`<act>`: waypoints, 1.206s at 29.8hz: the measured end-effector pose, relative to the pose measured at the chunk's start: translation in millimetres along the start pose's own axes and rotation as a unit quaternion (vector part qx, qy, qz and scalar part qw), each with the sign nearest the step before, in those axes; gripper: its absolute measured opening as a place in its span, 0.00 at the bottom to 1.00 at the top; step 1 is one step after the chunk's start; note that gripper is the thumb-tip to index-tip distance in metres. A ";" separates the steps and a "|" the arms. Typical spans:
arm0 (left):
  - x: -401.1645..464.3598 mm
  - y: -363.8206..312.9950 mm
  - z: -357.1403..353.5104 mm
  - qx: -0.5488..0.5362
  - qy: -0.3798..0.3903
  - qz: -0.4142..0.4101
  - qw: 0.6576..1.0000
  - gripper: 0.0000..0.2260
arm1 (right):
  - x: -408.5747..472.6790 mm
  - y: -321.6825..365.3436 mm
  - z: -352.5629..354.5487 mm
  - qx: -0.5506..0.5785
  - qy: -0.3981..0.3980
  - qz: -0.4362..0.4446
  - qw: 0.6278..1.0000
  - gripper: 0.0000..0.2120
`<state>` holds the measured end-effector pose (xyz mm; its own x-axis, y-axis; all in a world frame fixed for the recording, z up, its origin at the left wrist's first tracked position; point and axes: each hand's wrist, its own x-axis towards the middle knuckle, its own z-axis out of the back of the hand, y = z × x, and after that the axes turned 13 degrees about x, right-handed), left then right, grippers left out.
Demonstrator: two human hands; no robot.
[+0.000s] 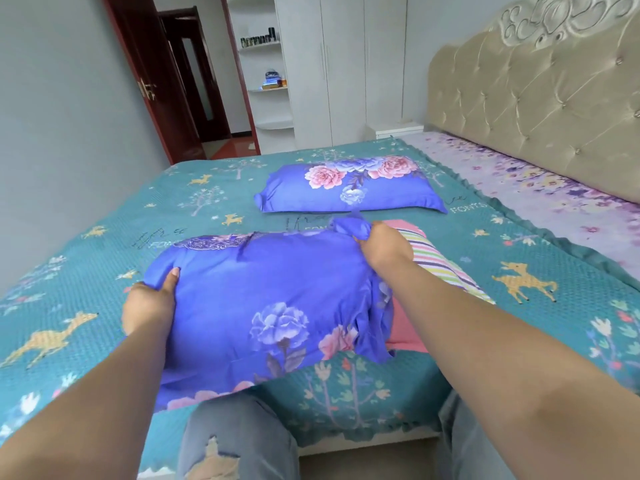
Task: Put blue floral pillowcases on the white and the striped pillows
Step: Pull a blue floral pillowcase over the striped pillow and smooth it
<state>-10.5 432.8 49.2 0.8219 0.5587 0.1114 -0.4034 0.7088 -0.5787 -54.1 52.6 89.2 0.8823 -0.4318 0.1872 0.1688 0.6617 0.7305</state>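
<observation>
Torn grey jeans [239, 445] are seen lowest in the view, at the edge of the bed. Just beyond them, the left hand [149, 306] is closed on the left end of a blue floral pillowcase [263, 306], its thumb laid on top of the cloth and its other fingers hidden beneath. A bunched fold at the far right corner of the same case is pinched tightly by the curled fingers of the right hand [379, 247]. Most of the striped pillow [440, 261] is covered by this case, with its striped end and a pink side left exposed at the right. Both are rested on a teal bedspread [519, 323] patterned with deer and trees. Farther back, a second pillow in a blue floral case [346, 185] is laid flat, well apart from the hands. A tufted beige headboard [536, 109] is set at the right.
</observation>
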 end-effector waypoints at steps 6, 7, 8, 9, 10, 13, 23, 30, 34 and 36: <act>1.9 1.7 -14.9 -0.008 0.038 0.006 0.999 0.31 | 2.3 -48.4 4.3 -0.108 -0.036 0.018 0.993 0.13; 7.2 -0.1 -13.4 -0.003 0.047 0.012 0.999 0.32 | 2.0 -49.7 2.7 -0.101 -0.043 0.013 0.994 0.12; 12.6 -1.6 -11.6 0.014 0.056 0.020 0.998 0.32 | 2.2 -51.5 2.7 -0.088 -0.047 0.003 0.995 0.12; 17.8 -2.4 -9.3 0.049 0.053 0.019 0.997 0.33 | 2.9 -52.3 2.7 -0.073 -0.047 -0.008 0.996 0.13; 23.2 -1.9 -7.3 0.097 0.041 0.007 0.994 0.34 | 4.4 -53.6 2.2 -0.052 -0.047 -0.021 0.997 0.14; 26.8 -20.7 -1.8 0.187 0.010 -0.083 0.979 0.29 | 12.7 -54.3 6.3 0.080 -0.083 -0.073 0.991 0.18; -26.1 -130.5 -64.4 0.324 0.120 -0.374 0.861 0.28 | 30.7 -98.7 23.5 0.136 -0.145 -0.160 0.967 0.20; -42.8 -145.4 -105.0 0.322 0.131 -0.411 0.843 0.26 | 98.9 -36.8 3.2 -0.172 0.023 0.037 0.984 0.15; -49.1 -140.7 -111.7 0.298 0.114 -0.409 0.855 0.25 | 141.9 -25.2 -15.9 -0.050 0.087 -0.035 0.994 0.24; -49.6 -141.2 -109.8 0.281 0.115 -0.402 0.864 0.25 | 150.4 -25.5 -23.2 -0.114 0.167 -0.068 0.977 0.29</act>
<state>49.8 257.7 36.6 0.9595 -0.2657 0.0936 0.2562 0.9612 0.1027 84.5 -14.9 83.5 0.9323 -0.3268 -0.1547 0.3552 0.7474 0.5614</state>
